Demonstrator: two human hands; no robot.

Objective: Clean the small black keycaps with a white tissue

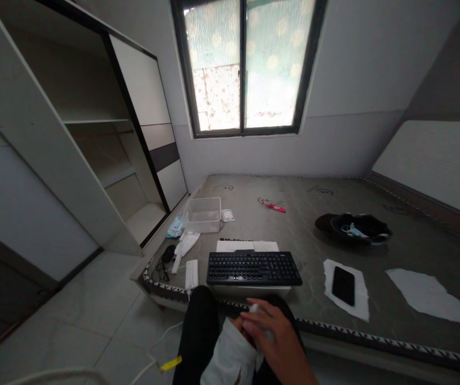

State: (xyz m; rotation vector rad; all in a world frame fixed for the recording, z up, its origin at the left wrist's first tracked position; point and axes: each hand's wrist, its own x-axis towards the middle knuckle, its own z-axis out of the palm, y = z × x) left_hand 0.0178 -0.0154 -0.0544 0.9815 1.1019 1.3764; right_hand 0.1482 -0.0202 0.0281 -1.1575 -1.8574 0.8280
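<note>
At the bottom middle, over my lap, my right hand (274,334) has its fingers bent around a crumpled bit of white tissue. My left hand (236,323) is mostly hidden under a larger white tissue (230,354); only some fingers show, close to the right fingertips. The tissue hangs down over the left hand and my dark trousers. Just beyond my knees a black keyboard (254,268) lies on a white box (230,246) at the bed's edge.
On the bed (250,187) are a clear plastic bin (203,215), a white power strip (192,275), a black mouse (168,253), a red wrapper (273,206) and a dark cap (352,229). A phone (343,285) rests on tissue. White cable (150,355) crosses the floor.
</note>
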